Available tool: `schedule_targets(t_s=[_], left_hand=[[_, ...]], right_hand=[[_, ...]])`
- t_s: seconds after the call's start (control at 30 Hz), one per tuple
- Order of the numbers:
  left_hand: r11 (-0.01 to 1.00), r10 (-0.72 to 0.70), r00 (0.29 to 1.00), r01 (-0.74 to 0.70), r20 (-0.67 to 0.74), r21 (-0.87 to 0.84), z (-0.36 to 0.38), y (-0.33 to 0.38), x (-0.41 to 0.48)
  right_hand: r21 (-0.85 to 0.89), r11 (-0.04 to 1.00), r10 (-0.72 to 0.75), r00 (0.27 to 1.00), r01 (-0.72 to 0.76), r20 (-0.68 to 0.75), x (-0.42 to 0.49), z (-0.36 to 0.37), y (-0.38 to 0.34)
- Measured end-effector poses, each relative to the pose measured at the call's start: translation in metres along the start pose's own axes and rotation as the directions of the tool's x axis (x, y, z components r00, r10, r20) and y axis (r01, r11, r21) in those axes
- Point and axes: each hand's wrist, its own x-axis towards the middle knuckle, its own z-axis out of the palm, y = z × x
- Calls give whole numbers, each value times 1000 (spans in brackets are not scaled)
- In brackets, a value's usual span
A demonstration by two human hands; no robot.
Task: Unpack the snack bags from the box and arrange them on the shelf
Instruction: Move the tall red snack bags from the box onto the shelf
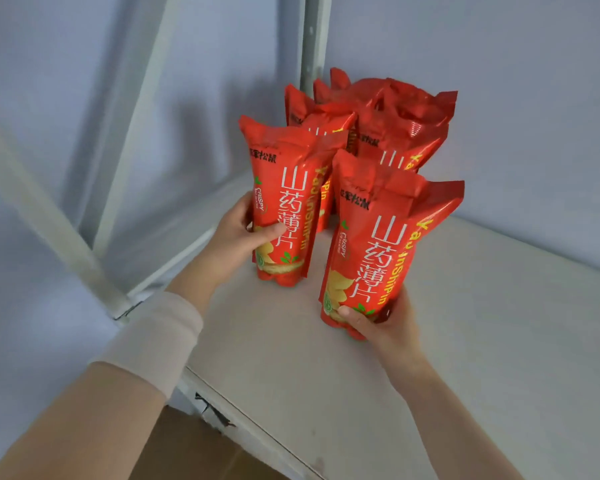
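Several red snack bags stand upright on the white shelf board (pixel 482 341), grouped toward its back corner. My left hand (pixel 238 237) grips the front left bag (pixel 284 202) at its lower side, thumb across the front. My right hand (pixel 378 323) holds the front right bag (pixel 378 244) by its bottom end, the bag upright and nearest the camera. Behind them stand more red bags (pixel 395 126), pressed close together. The box is out of view.
A white metal upright (pixel 314 39) rises behind the bags, and slanted white frame bars (pixel 49 216) cross at the left. The shelf's front edge (pixel 243 431) runs diagonally at the bottom, chipped at its corner. Grey walls close in the shelf behind and at right.
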Motion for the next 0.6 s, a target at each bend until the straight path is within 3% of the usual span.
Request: schedule_targets(t_s=[0.4,0.6], left_hand=[[997,69,993,-64,99,-54,7,-19,36],[1000,5,988,-8,152,16,2,-7,19]], right_hand=[[-44,997,-69,998,69,16,14,14,5],[-99,990,-96,994,100,48,10,10,2]])
